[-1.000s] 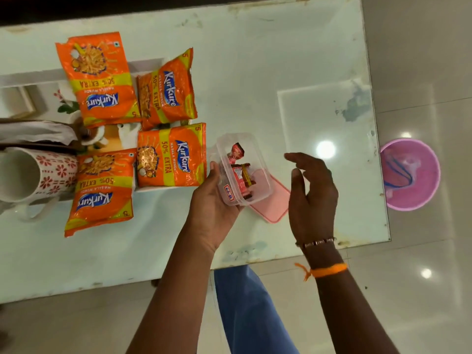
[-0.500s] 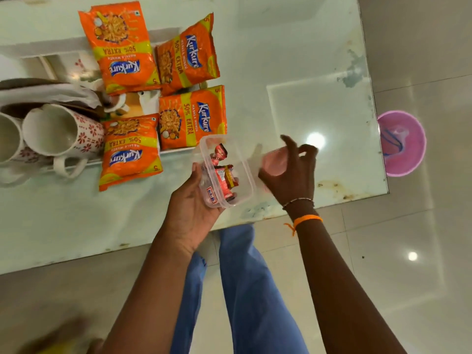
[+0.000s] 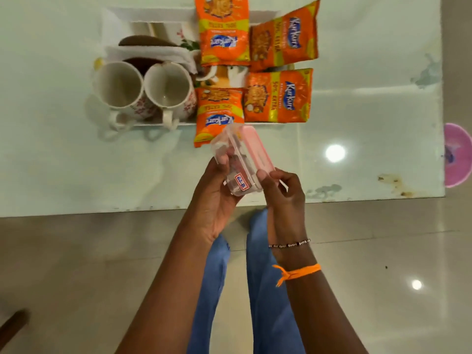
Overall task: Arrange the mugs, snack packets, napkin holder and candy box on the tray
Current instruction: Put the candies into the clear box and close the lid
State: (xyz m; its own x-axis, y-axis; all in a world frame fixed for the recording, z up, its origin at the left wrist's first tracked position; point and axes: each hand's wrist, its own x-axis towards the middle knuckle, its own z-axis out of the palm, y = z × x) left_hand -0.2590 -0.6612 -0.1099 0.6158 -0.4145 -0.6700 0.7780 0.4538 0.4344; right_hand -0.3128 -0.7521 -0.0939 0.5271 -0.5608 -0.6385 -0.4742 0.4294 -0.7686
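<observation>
Candy box [image 3: 236, 159] — clear plastic, rectangular

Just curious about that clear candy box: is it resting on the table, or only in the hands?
Apart. The head view shows the candy box lifted above the table, gripped by the left hand and right hand.

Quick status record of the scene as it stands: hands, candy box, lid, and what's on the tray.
left hand: grips the clear candy box from the left side, above the table's near edge
right hand: holds the pink lid against the box
lid state: on the box; whether it is snapped shut cannot be told
tray: two mugs, napkin holder, four snack packets
overhang: the nearest packet juts past the tray's front edge
candy box placement: not yet on the tray
</observation>
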